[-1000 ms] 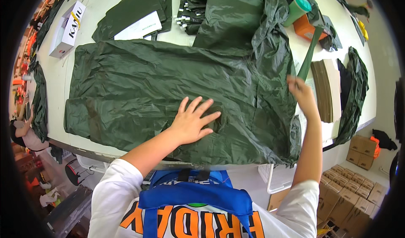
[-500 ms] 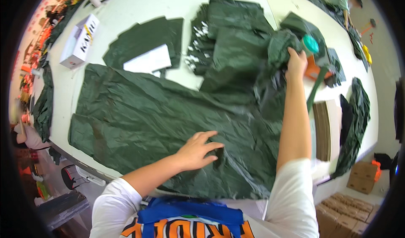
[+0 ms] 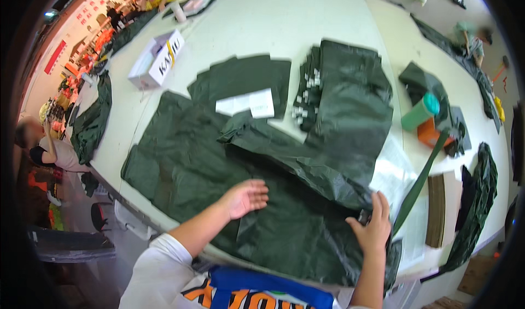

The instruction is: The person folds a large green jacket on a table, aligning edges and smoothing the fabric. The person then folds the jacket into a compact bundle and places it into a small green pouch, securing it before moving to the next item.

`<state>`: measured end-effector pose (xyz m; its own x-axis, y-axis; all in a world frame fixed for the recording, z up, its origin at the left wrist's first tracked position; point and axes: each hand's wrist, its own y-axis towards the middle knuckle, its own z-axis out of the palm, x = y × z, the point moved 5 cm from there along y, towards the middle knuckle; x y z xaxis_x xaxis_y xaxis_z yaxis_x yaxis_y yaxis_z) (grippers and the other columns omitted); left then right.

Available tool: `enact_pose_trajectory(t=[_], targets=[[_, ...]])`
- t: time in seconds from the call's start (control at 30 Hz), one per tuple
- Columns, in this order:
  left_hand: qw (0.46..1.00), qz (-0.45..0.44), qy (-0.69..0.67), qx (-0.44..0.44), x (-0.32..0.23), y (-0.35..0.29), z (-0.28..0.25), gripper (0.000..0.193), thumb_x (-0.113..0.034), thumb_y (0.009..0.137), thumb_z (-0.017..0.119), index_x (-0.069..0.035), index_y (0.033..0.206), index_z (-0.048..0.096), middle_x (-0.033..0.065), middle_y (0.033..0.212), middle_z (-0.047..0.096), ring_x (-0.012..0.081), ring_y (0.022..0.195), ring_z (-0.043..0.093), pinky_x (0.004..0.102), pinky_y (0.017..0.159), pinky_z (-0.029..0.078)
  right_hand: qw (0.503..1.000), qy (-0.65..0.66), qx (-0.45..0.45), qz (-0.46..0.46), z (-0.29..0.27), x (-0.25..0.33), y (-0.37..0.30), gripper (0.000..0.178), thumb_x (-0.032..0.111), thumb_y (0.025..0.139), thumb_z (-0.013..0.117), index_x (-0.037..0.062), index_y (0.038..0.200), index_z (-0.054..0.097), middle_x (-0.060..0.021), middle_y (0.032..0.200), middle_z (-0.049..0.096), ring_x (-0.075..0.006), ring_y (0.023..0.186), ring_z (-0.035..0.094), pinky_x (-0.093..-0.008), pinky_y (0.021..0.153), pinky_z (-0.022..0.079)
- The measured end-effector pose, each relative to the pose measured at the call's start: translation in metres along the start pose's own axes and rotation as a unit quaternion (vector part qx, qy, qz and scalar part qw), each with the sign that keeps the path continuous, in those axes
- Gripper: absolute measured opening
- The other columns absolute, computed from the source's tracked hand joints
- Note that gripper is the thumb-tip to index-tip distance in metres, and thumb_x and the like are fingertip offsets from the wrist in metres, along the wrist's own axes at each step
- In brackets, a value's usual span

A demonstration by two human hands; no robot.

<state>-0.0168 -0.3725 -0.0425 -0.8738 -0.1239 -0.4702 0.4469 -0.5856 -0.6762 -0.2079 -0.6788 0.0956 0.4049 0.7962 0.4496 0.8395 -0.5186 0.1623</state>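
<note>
A large dark green piece of thin, crinkled fabric [image 3: 191, 161] lies spread over the near part of the table. One long flap [image 3: 306, 164] of it is lifted or folded over, with a dark hollow beneath. My left hand [image 3: 246, 198] is at the middle of the fabric, fingers apart and holding nothing. At the fabric's right end, my right hand [image 3: 374, 224] has its thumb and fingers spread around the flap's edge, close to a small dark piece. Whether it touches the flap is hard to see.
Beyond the fabric are a stack of folded green pieces with white tags [image 3: 355, 90], flat green panels [image 3: 246, 79] and white paper [image 3: 246, 104]. On the right stand a green-lidded bottle [image 3: 421, 112], cardboard sheets [image 3: 436, 210] and a green strap [image 3: 418, 188]. A white box [image 3: 157, 60] sits far left.
My right hand has come back from the far right, near the bottle, toward me. Bunched fabric there now lies as a flap across the spread piece, and the tagged stack is uncovered.
</note>
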Motion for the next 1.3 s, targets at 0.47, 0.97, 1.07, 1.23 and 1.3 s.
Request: enact_pose_trajectory(t=[0.47, 0.97, 1.07, 1.23, 1.3], targets=[[0.692, 0.339, 0.612, -0.176, -0.176, 0.007, 0.008, 0.056, -0.006, 0.069, 0.058, -0.001, 0.124, 0.053, 0.0184, 0.116, 0.061, 0.0294, 0.108, 0.059, 0.0346, 0.094, 0.044, 0.977, -0.109, -0.128, 0.134, -0.015, -0.125, -0.085, 0.021, -0.004, 0.070, 0.062, 0.0049, 0.087, 0.053, -0.0128, 0.089, 0.056, -0.0356, 0.076, 0.057, -0.0426, 0.067, 0.046], [0.511, 0.158, 0.841, 0.080, 0.007, 0.117, 0.182, 0.048, -0.048, 0.087, 0.055, -0.003, 0.088, 0.070, 0.0194, 0.085, 0.067, 0.0375, 0.084, 0.064, 0.0431, 0.077, 0.050, 0.990, -0.099, 0.097, 0.016, 0.002, -0.107, -0.105, 0.039, 0.001, 0.058, 0.065, 0.0122, 0.095, 0.061, -0.0074, 0.076, 0.054, -0.0284, 0.069, 0.057, -0.0384, 0.063, 0.045], [0.557, 0.136, 0.808, 0.139, 0.035, 0.141, 0.203, 0.042, -0.038, 0.079, 0.064, 0.001, 0.094, 0.065, 0.0216, 0.093, 0.066, 0.0344, 0.088, 0.063, 0.0411, 0.077, 0.049, 0.988, -0.142, 0.002, -0.055, -0.004, -0.119, -0.109, 0.030, 0.001, 0.059, 0.063, 0.0113, 0.087, 0.060, -0.0085, 0.072, 0.050, -0.0289, 0.066, 0.054, -0.0394, 0.059, 0.043], [0.565, 0.101, 0.794, 0.203, 0.008, 0.153, 0.249, 0.031, -0.026, 0.071, 0.070, -0.001, 0.089, 0.062, 0.0163, 0.083, 0.063, 0.0257, 0.074, 0.061, 0.0385, 0.066, 0.047, 0.988, -0.147, -0.045, -0.026, -0.003, -0.135, -0.131, 0.023, -0.003, 0.061, 0.059, 0.0115, 0.078, 0.055, -0.0092, 0.072, 0.050, -0.0310, 0.068, 0.055, -0.0419, 0.060, 0.042], [0.501, 0.234, 0.820, 0.147, 0.004, 0.172, 0.257, 0.034, -0.030, 0.071, 0.073, -0.003, 0.088, 0.062, 0.0156, 0.086, 0.066, 0.0300, 0.081, 0.065, 0.0420, 0.067, 0.049, 0.985, -0.158, 0.069, -0.032, 0.008, -0.131, -0.125, 0.021, -0.002, 0.062, 0.059, 0.0108, 0.079, 0.055, -0.0095, 0.074, 0.052, -0.0315, 0.068, 0.055, -0.0429, 0.059, 0.043]])
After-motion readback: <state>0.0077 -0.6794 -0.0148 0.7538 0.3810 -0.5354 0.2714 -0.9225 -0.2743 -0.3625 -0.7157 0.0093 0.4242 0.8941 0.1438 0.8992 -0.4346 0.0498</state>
